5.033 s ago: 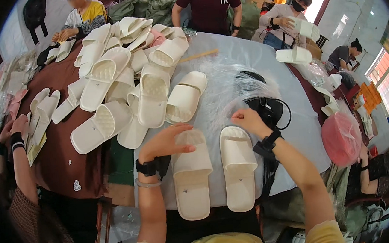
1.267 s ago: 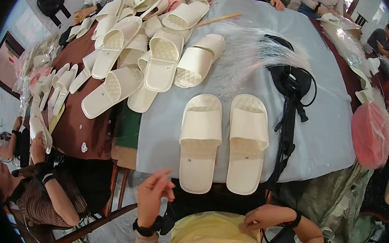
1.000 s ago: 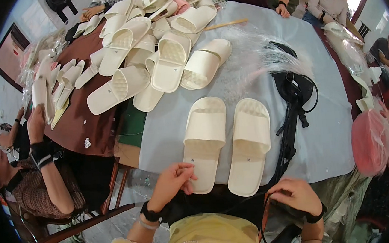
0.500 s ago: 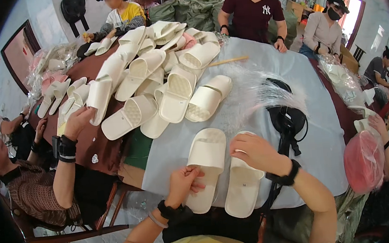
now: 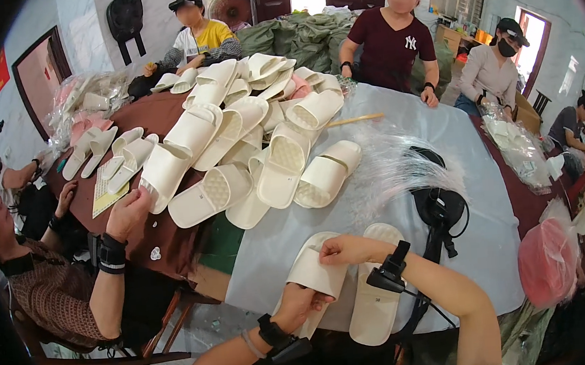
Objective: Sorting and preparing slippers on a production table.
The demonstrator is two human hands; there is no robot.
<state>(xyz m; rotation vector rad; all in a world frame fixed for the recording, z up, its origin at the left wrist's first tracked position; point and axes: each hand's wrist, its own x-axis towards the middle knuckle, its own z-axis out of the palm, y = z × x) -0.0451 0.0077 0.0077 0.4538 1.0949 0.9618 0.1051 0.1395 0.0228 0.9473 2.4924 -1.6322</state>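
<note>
A cream slipper (image 5: 312,268) lies in front of me at the table's near edge, its toe pointing away. My left hand (image 5: 299,305) is closed at the open edge of its strap, some fingers tucked under it. Over the top of that strap, my right hand (image 5: 346,251) has its fingers pinched together, the tips against the strap. Whatever may be between those fingertips is hidden. A second cream slipper (image 5: 374,307) lies flat beside the first, its strap partly covered by my right wrist and the black device strapped there.
A heap of cream slippers (image 5: 232,128) fills the table's far left. Clear plastic strands (image 5: 392,170) and a black strapped device (image 5: 439,208) lie to the right. A person's hand (image 5: 128,214) touches a slipper at left. A pink bundle in plastic (image 5: 549,254) hangs at the right edge.
My right hand has moved left from the right slipper to the left slipper's strap. My left hand has shifted right and slightly nearer, with its fingers at the strap's edge.
</note>
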